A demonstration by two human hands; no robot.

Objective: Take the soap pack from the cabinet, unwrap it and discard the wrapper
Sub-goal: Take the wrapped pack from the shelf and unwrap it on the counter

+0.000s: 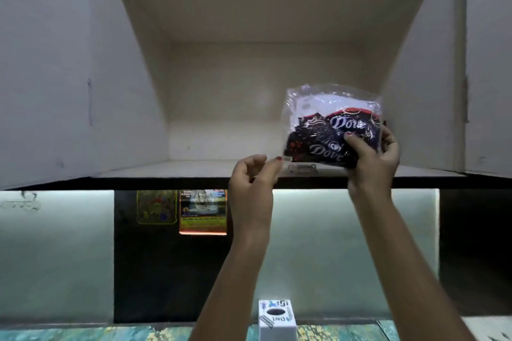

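The soap pack [329, 127] is a clear plastic bag holding dark blue Dove wrappers with some white and red inside. It is lifted just above the cabinet shelf [194, 167], at the right of the open cabinet. My right hand [372, 159] grips its lower right corner, thumb on the front. My left hand [253, 174] is at the pack's lower left corner, fingers curled, thumb and forefinger pinched close to the plastic edge; whether it holds the edge I cannot tell.
The cabinet is a pale open box with doors [50, 69] swung out on both sides. Below it is a lit wall panel with two stickers [203, 212]. A small white box [277, 318] stands on a patterned green surface at the bottom.
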